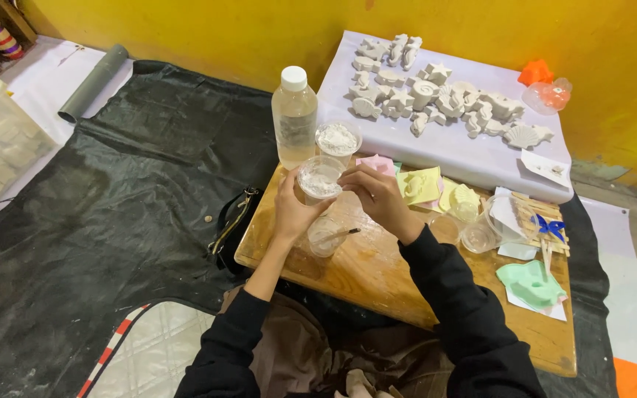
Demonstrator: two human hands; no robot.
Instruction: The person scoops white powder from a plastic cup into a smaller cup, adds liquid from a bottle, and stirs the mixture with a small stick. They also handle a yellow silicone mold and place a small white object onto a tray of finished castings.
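The left hand (291,210) is wrapped around a small clear cup (319,178) with white powder in it, held up over the wooden board (377,280). The cup stands almost straight, mouth up and tipped a bit toward the right. The right hand (377,197) pinches the cup's rim, I think, but it is hard to see. Tipped more, the powder could spill on the board or miss the lower cup with the stick (326,236).

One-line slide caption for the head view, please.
Both hands, left hand and right hand, hold a clear cup of white powder above a wooden board.
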